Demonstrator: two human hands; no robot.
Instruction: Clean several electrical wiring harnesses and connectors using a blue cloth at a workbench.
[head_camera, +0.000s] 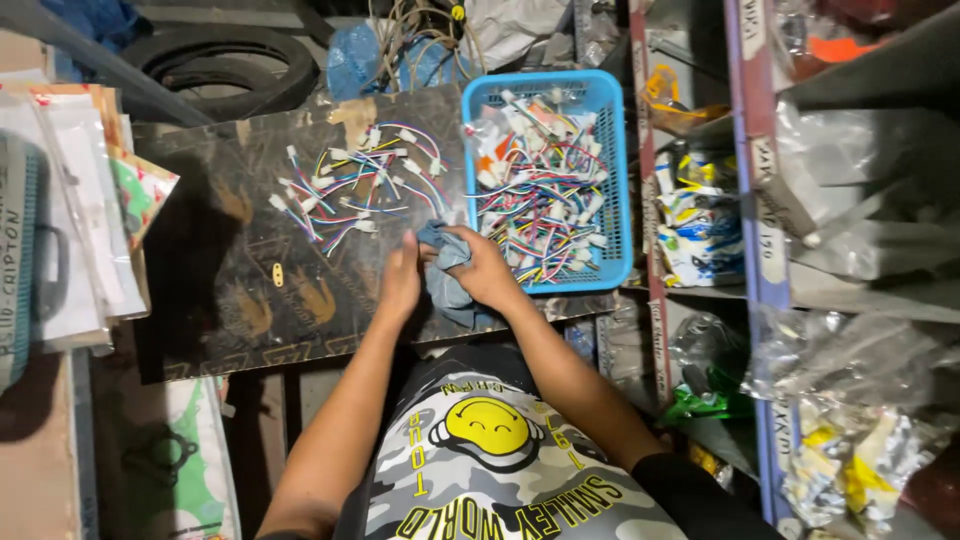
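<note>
Head view: I judge the sorting partly done, a small wire pile (350, 185) on the board (250, 290), the basket (618, 170) full, my left hand (400, 280) and right hand (480, 268) gripping a grey cloth (445, 275).

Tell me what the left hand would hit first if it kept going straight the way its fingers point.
The left hand points up the dark board. Probably the loose pile of coloured wire connectors lying just ahead; the blue-grey cloth sits beside it, not in line.
</note>
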